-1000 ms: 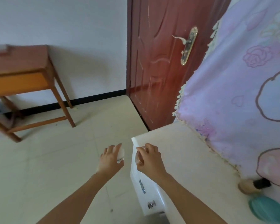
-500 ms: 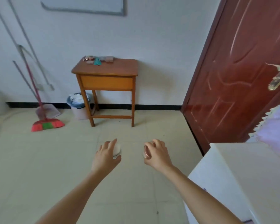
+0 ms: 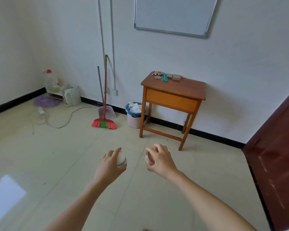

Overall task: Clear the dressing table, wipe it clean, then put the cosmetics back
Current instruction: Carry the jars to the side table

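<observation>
While the left hand curls around a round white jar, the right hand grips a pinkish jar near it, both held above the tiled floor. Ahead, small cosmetics lie on a wooden tabletop against the wall.
</observation>
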`<state>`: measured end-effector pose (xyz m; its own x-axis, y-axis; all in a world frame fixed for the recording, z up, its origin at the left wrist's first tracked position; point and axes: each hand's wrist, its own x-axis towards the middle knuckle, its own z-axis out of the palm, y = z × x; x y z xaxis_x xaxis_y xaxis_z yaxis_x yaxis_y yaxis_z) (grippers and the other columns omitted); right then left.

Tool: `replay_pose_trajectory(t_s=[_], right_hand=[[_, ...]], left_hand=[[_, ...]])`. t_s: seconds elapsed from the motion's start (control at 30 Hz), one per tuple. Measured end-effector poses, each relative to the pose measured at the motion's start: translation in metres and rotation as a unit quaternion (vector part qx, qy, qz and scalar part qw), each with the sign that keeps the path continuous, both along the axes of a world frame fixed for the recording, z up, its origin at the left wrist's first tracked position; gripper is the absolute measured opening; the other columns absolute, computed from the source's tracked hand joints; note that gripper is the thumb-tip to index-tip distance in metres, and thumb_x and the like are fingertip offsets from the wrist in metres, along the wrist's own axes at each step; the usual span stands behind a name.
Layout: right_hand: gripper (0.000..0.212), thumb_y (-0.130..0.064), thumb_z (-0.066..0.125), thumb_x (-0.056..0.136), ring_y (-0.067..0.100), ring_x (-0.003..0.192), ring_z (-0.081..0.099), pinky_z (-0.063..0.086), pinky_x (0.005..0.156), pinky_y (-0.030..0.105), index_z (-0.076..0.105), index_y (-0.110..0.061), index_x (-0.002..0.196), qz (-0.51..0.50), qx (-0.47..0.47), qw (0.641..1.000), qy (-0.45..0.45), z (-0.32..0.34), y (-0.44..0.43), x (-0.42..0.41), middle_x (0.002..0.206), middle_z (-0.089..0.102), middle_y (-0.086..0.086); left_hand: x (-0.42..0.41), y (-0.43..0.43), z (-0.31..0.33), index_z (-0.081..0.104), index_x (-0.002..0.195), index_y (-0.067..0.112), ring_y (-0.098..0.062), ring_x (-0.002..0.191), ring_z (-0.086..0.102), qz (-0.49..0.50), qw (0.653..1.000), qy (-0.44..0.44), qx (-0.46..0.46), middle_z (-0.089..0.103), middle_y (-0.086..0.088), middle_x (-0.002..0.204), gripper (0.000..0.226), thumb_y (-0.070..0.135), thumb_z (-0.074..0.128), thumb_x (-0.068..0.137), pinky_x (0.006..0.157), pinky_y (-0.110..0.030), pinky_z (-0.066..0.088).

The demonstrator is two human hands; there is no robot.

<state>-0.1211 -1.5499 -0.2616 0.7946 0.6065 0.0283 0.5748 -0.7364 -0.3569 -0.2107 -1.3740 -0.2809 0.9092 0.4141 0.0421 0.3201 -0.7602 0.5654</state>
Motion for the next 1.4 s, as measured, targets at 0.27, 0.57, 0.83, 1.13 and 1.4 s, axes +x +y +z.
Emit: replay_pose_trajectory(t_s=[0.27, 0.57, 0.83, 1.13, 1.4], right_hand=[[0.055, -0.029, 0.061, 0.082, 0.022, 0.125, 0.027, 0.031, 0.101, 0.030, 0.040, -0.025, 0.133, 0.035, 0.027, 0.999, -0.016, 0.012, 0.033, 0.103, 0.139, 0.031, 0.004], [0.052, -0.029, 0.060, 0.082, 0.023, 0.121, 0.031, 0.034, 0.099, 0.030, 0.043, -0.023, 0.130, 0.069, 0.004, 0.998, -0.002, -0.005, 0.047, 0.212, 0.134, 0.034, 0.005], [0.052, -0.028, 0.060, 0.082, 0.022, 0.123, 0.030, 0.032, 0.098, 0.028, 0.042, -0.023, 0.131, 0.055, -0.015, 0.998, 0.020, -0.022, 0.063, 0.284, 0.134, 0.034, 0.004], [0.059, -0.028, 0.065, 0.079, 0.021, 0.126, 0.028, 0.034, 0.101, 0.030, 0.040, -0.024, 0.133, -0.012, -0.015, 1.000, 0.004, -0.007, 0.115, 0.399, 0.136, 0.033, 0.002], [0.058, -0.031, 0.065, 0.080, 0.018, 0.125, 0.030, 0.034, 0.099, 0.027, 0.041, -0.025, 0.133, -0.097, -0.005, 0.995, 0.006, -0.007, 0.159, 0.484, 0.135, 0.035, 0.001]], left_hand=[[0.099, 0.031, 0.024, 0.034, 0.139, 0.024, -0.020, 0.118, 0.045, 0.007, 0.999, -0.027, 0.037, 0.045, -0.001, 0.132, 0.062, 0.038, 0.058, 0.084, 0.091, -0.030, 0.041], [0.197, 0.037, -0.005, 0.031, 0.140, 0.026, -0.018, 0.118, 0.042, 0.044, 0.999, 0.008, -0.028, 0.044, 0.000, 0.130, 0.064, 0.038, 0.059, 0.084, 0.088, -0.029, 0.042], [0.278, 0.061, -0.028, 0.031, 0.141, 0.026, -0.018, 0.120, 0.040, 0.039, 0.997, 0.030, -0.057, 0.044, 0.000, 0.130, 0.064, 0.036, 0.059, 0.084, 0.091, -0.032, 0.043], [0.429, 0.119, -0.023, 0.033, 0.141, 0.024, -0.019, 0.115, 0.042, -0.043, 0.996, -0.010, -0.078, 0.047, -0.003, 0.123, 0.065, 0.036, 0.061, 0.083, 0.094, -0.032, 0.041], [0.537, 0.177, -0.018, 0.032, 0.141, 0.022, -0.018, 0.118, 0.042, -0.101, 0.992, -0.008, -0.070, 0.045, -0.002, 0.130, 0.065, 0.036, 0.060, 0.084, 0.093, -0.028, 0.039]])
